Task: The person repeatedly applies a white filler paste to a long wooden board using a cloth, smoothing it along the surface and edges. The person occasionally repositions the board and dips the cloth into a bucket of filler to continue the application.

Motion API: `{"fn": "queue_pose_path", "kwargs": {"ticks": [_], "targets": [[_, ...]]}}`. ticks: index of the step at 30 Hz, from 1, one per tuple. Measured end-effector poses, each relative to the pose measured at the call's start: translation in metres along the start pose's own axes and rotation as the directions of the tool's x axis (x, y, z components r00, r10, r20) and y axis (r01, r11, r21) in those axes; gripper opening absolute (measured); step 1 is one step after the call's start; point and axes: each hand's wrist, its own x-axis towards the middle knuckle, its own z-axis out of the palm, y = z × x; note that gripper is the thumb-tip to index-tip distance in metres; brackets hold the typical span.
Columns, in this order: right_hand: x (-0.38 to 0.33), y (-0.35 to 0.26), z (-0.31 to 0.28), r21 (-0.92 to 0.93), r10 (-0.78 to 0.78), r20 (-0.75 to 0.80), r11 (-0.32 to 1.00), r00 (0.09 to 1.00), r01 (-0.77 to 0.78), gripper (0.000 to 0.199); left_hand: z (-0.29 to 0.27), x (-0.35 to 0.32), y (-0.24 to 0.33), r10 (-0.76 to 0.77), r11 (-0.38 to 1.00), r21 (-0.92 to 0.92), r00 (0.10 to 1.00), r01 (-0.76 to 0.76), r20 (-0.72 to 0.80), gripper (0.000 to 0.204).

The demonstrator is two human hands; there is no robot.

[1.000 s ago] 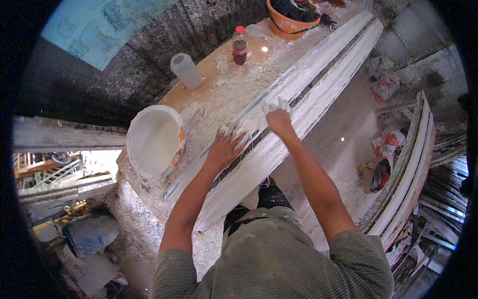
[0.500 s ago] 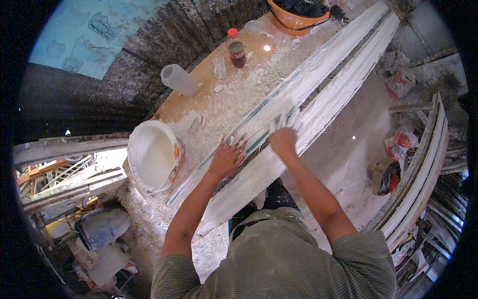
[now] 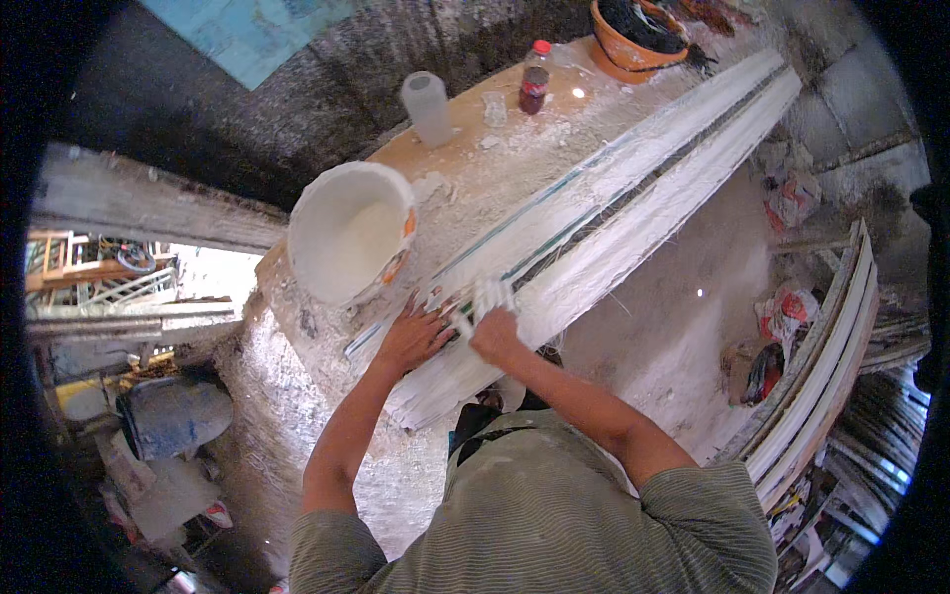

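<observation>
Long white plaster moulding (image 3: 633, 208) laid diagonally along the dusty workbench (image 3: 475, 163), near end at the hands, far end by the orange basin (image 3: 633, 40). Left hand (image 3: 411, 337) pressed flat, fingers spread, on the near end — nothing gripped. Right hand (image 3: 495, 332) closed around a pale wad or tool (image 3: 490, 295), kind not discernible, set on the moulding just beside the left. White bucket (image 3: 346, 233) of plaster near, on the left. Coating white along most of the length; dark central channel bare toward the far end — likely finishing stage, near end in work.
</observation>
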Motion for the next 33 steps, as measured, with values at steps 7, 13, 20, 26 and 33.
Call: {"fn": "queue_pose_path", "kwargs": {"ticks": [7,13,20,26,33], "targets": [[0.022,0.022,-0.008,-0.064,0.167,-0.021,0.984,0.986,-0.168,0.065,0.032,-0.122,-0.023,-0.139,0.988,0.047,0.979,0.147,-0.146,0.055],[0.054,0.039,0.011,-0.286,0.068,-0.310,0.945,0.948,-0.161,0.078,0.049,-0.168,-0.029,-0.260,0.965,-0.030,0.951,0.259,-0.165,0.062],[-0.050,-0.115,0.088,0.052,-0.434,-0.173,0.893,0.884,0.448,0.081,0.062,-0.174,-0.045,-0.190,0.979,0.045,0.968,0.200,-0.166,0.060],[-0.026,-0.192,0.046,0.113,-0.259,0.109,0.963,0.960,0.246,0.074,0.047,-0.181,-0.055,-0.362,0.837,-0.409,0.929,0.362,0.081,0.050],[0.042,-0.132,0.018,-0.097,0.200,0.439,0.980,0.876,-0.175,0.058,0.026,-0.110,-0.047,-0.080,0.986,-0.139,0.989,0.097,0.124,0.056]]}}
